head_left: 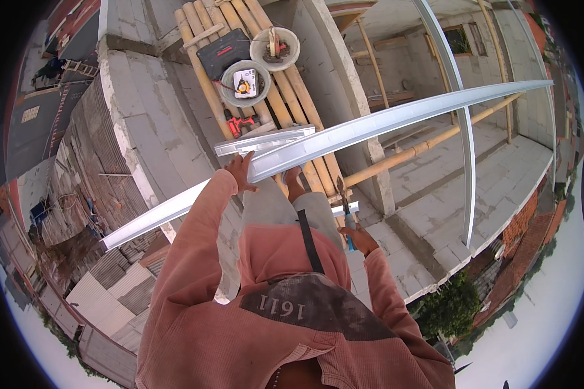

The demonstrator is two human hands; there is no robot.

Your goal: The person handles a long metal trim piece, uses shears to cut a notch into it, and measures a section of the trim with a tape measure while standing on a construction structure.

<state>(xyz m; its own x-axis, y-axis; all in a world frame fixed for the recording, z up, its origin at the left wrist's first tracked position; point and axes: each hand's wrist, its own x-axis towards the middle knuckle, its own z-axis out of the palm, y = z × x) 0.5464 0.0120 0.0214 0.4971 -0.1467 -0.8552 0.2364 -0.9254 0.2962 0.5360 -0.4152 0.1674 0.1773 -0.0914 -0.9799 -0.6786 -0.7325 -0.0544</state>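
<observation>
A long, silvery metal channel slants across in front of me, from the lower left up to the far right. My left hand grips its near part, fingers over the top and thumb below. Down at my right side, my right hand is closed around the blue handles of tin snips, whose dark blades point upward, away from the channel. Shorter metal channel pieces lie just beyond my left hand. A small metal offcut shows beside the snips.
Bamboo poles form the platform underfoot. On it are a red cordless drill, a black tool case, and two buckets, one holding a tape measure. Block walls drop on both sides. Another metal channel crosses at right.
</observation>
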